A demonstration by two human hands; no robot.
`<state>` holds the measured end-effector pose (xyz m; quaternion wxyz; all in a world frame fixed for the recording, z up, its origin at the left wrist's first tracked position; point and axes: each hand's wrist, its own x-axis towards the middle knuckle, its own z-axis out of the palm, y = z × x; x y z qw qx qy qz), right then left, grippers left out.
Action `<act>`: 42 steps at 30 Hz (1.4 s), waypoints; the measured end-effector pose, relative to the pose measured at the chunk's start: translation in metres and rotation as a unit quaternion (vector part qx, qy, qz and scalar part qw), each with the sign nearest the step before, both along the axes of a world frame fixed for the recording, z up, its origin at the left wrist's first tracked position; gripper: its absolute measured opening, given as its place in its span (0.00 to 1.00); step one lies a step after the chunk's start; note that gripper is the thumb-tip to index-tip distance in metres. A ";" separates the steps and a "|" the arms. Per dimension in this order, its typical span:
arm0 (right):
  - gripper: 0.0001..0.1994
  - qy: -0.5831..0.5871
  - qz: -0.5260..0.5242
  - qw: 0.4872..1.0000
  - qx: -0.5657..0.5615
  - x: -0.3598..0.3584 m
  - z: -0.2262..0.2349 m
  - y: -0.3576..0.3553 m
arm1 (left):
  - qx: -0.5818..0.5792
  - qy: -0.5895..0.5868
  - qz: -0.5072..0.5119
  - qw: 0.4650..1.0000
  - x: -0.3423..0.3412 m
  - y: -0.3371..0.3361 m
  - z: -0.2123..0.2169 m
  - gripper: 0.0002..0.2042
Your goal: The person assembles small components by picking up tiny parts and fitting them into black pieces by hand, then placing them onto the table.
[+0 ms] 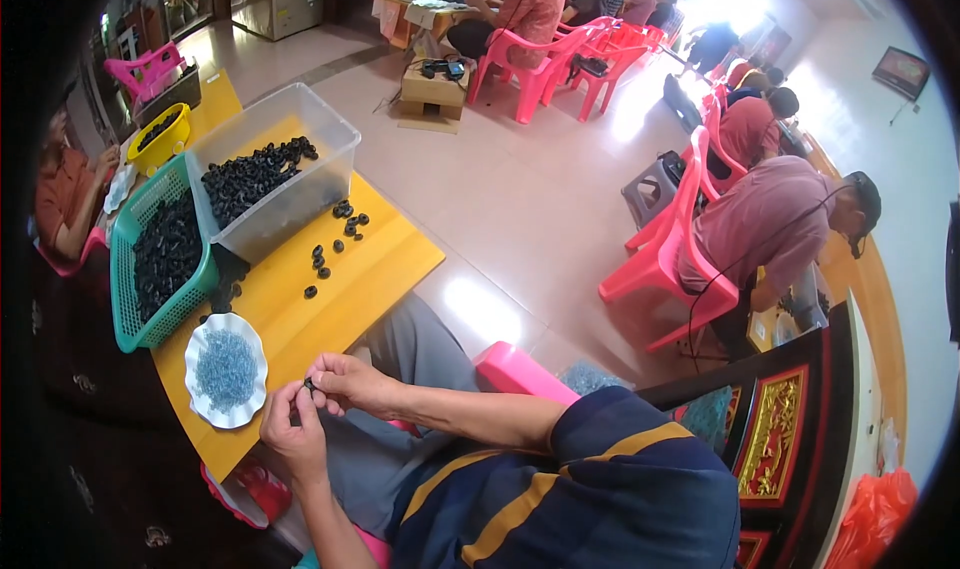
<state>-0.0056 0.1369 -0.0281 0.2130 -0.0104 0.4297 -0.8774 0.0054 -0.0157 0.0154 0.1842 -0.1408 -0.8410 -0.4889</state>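
Over the near edge of the yellow table my left hand (291,431) and my right hand (352,383) meet, fingertips pinched around a small black part (309,384). Fingers cover most of it, so its exact kind cannot be told. Just left of my hands sits a white scalloped plate (250,407) of tiny clear bluish pieces (226,367). Several loose black ring-shaped parts (318,261) lie farther up the table. Behind the plate stand a green basket (200,287) and a clear plastic bin (310,205), both filled with similar black parts.
The yellow table (385,254) ends in a corner on my right. At its far left stands a yellow bowl (180,134) of black parts, near another person (68,194). Pink chairs (665,259) and seated people line the right side; a cardboard box (432,94) stands ahead.
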 end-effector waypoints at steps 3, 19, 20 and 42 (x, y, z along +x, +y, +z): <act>0.08 0.013 0.003 1.000 0.000 -0.002 -0.004 0.002 | -0.053 0.069 -0.030 0.996 -0.003 -0.001 0.001 0.05; 0.08 -0.065 0.028 0.984 -0.165 0.001 0.001 -0.008 | 0.056 -0.010 -0.024 0.998 0.007 0.007 0.007 0.08; 0.08 -0.069 0.024 0.986 -0.148 0.002 0.003 -0.009 | 0.020 0.001 -0.014 1.000 0.008 0.006 0.009 0.08; 0.07 -0.121 0.031 0.988 -0.086 0.001 -0.006 -0.002 | 0.016 -0.006 -0.013 1.000 0.002 0.008 -0.007 0.07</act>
